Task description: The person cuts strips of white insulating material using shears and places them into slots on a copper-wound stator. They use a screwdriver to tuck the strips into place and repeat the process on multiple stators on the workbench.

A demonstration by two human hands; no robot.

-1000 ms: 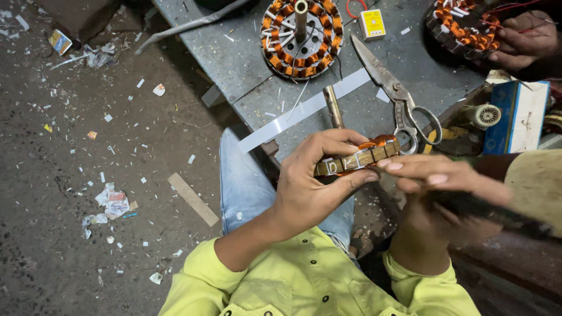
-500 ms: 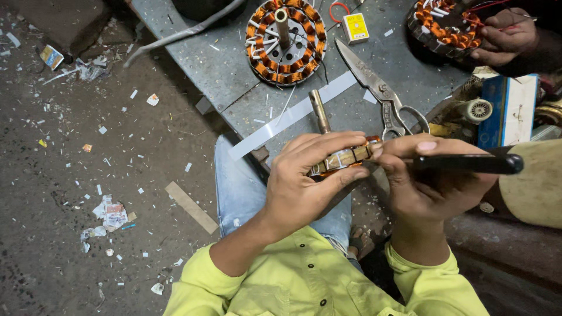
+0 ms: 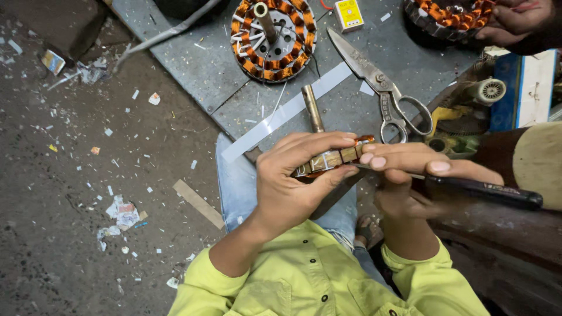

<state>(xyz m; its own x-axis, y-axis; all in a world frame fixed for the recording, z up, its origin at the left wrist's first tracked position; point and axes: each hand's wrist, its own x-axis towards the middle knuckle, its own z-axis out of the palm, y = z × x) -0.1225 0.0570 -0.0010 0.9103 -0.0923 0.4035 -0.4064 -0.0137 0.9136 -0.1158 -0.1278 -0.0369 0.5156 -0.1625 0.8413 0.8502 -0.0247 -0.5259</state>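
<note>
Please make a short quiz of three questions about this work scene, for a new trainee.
1. True or false: the left hand grips a wound motor core.
2. What does the right hand hold? A) black-handled tool B) scissors C) yellow box
3. Fill in: the scissors lie on the grey ____, beside a copper-wound stator.

Key: 1 true; 2 A; 3 metal plate.

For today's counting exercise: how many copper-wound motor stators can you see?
3: one stator on the metal plate, one top right, one in the left hand.
</note>
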